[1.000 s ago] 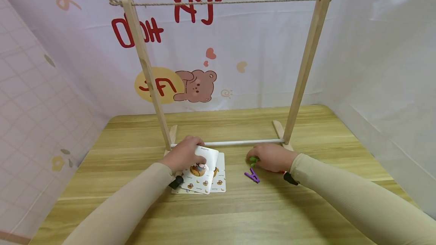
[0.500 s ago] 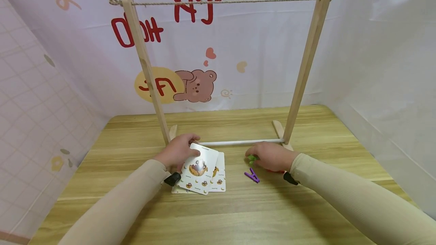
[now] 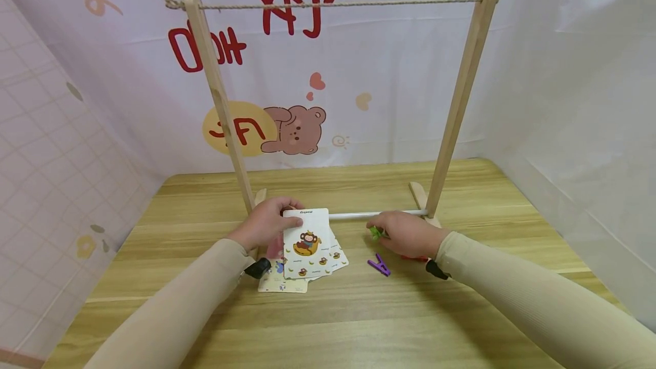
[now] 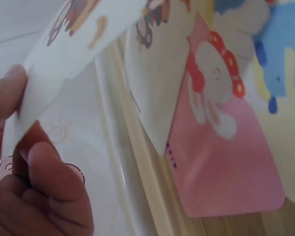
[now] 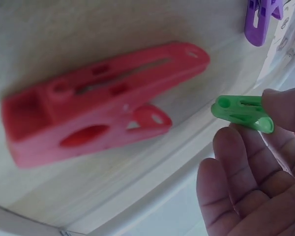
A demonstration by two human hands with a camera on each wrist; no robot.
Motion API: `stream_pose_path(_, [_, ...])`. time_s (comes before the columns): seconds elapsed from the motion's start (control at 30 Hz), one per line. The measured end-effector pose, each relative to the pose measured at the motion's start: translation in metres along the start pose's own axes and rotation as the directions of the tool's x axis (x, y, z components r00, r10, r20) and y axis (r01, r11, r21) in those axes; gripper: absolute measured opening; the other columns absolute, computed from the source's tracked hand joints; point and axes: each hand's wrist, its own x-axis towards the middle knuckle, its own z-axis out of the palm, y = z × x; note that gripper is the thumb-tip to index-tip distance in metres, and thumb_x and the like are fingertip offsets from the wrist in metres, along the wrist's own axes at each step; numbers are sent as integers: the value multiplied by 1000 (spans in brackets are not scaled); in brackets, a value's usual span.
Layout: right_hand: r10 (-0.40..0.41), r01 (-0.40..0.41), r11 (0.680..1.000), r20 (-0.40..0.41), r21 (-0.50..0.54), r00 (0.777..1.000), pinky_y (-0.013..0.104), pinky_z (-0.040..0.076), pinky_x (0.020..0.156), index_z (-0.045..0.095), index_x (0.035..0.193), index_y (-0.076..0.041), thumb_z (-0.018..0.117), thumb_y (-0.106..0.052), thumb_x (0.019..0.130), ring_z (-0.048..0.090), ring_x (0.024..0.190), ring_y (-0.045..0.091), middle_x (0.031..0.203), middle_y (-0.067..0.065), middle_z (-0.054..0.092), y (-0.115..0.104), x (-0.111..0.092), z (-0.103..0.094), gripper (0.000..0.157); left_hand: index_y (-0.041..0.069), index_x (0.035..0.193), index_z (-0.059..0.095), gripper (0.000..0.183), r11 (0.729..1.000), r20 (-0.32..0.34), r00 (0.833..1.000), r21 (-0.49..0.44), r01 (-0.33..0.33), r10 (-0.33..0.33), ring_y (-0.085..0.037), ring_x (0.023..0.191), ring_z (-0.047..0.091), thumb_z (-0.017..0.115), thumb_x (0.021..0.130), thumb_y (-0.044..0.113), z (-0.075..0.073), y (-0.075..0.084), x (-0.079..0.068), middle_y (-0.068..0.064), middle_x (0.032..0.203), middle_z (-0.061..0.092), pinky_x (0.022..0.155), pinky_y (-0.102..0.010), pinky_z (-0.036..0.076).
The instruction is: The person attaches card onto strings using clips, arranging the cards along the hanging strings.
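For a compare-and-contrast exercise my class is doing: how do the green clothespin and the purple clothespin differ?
The green clothespin is pinched by the right hand; the purple clothespin lies on the table. In the head view, fingers partly cover the green clothespin, while the purple clothespin shows whole. Both have two splayed handles.

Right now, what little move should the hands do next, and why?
Probably lift the monkey card toward the rope: the left hand already pinches it at one side, the right hand holds a green clothespin, and the rope is strung above them.
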Motion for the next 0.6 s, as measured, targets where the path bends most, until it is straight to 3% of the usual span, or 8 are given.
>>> stream_pose_path(0.2, [6,-5,999,-41,33,999,37,59,87,67,128,-3,73,-6,96,71,97,17,108,3,74,0,1,1,33,14,119,72,24,994,-9,1000,-107,-10,9,-18,85,67,78,97,22,-2,0,0,-6,101,73,78,-37,60])
stream_pose_path(0.37, [23,-19,998,-71,62,997,36,60,85,66,123,-5,73,-6,95,71,96,16,105,1,73,-3,2,0,29,12,107,71,20,991,-34,999,-125,-37,33,-20,78,57,79,96,26,-4,1,-2,-5,89,64,75,-44,58])
stream_pose_path(0.6, [21,-7,996,-165,87,986,35,59,81,65,120,-4,71,-7,96,67,89,13,101,-1,71,-8,4,-4,25,13,107,74,26,990,-64,997,-129,-55,47,-21,83,60,80,95,36,-5,2,-4,-5,94,69,73,-34,56])
